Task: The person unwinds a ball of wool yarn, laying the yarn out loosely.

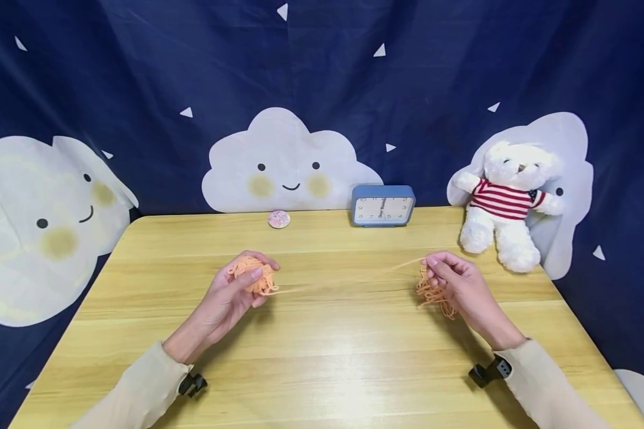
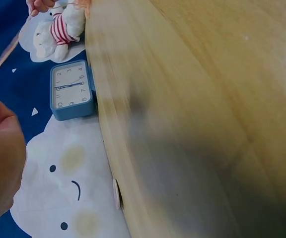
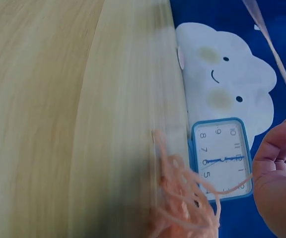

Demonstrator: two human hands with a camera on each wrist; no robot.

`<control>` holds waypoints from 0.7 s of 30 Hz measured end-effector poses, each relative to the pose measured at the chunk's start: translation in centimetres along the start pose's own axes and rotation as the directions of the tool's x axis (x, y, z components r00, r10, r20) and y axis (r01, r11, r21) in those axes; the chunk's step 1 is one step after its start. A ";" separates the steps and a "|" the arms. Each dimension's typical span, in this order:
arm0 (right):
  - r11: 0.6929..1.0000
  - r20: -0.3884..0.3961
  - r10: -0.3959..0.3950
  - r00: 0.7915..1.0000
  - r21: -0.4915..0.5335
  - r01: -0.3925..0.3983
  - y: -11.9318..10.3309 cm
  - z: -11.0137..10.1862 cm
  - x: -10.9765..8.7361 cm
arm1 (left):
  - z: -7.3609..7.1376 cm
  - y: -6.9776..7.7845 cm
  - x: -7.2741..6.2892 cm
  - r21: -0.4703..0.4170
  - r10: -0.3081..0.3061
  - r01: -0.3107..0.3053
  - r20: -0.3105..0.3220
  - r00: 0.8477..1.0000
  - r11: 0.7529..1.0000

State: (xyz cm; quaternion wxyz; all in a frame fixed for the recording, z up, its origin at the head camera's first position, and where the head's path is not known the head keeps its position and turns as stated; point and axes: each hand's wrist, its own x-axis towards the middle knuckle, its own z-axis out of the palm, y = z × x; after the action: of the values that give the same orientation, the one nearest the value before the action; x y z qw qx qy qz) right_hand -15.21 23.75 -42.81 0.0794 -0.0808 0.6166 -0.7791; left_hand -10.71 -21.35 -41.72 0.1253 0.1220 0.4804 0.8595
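Observation:
In the head view my left hand grips a ball of orange yarn, with the thumb lying across its front. A strand of yarn runs from the ball to my right hand, blurred along its middle. Thumb and fingers of the right hand pinch that strand. Below those fingers hangs a loose tangle of orange yarn, also seen in the right wrist view as loops. The left wrist view shows only part of the left hand, and most of the ball is hidden there.
A blue desk clock stands at the table's back edge, with a round pink patterned disc to its left. A white teddy bear in a striped shirt sits at the back right corner. Behind the wooden table hangs a dark blue curtain.

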 end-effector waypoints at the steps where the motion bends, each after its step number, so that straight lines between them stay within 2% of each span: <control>1: 1.000 -0.009 0.002 1.000 0.003 -0.002 0.0 -0.3 0.0 | 0.0 0.1 0.0 -0.006 -0.008 0.008 0.000 1.000 1.000; 7: 0.997 -0.098 -0.029 0.995 0.072 0.036 -0.4 -2.4 -0.2 | -0.3 0.3 -0.1 -0.061 -0.049 0.047 -0.033 0.998 0.997; 11: 0.989 -0.157 -0.045 0.986 0.129 0.066 -0.5 -4.4 -0.4 | -0.4 0.2 -0.1 -0.069 -0.034 0.029 -0.071 0.997 0.997; 16: 0.985 -0.256 -0.039 0.966 0.153 0.081 -0.2 -6.5 -0.8 | -0.7 0.2 -0.1 -0.054 0.006 -0.012 -0.104 0.995 0.998; 19: 0.986 -0.314 -0.022 0.949 0.149 0.072 -0.1 -7.4 -0.9 | -0.6 0.4 -0.2 -0.060 -0.010 0.002 -0.137 0.991 0.998; 21: 0.991 -0.327 0.000 0.945 0.124 0.043 -0.1 -7.9 -1.0 | -0.5 0.4 -0.3 -0.071 -0.025 0.014 -0.157 0.987 0.997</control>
State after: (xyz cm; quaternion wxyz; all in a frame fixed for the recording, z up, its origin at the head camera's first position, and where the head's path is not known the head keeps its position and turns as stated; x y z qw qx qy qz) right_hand -15.96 31.44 -44.55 -0.0272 0.0478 0.5686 -0.8208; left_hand -10.65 -22.04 -41.60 0.0994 0.0446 0.4596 0.8814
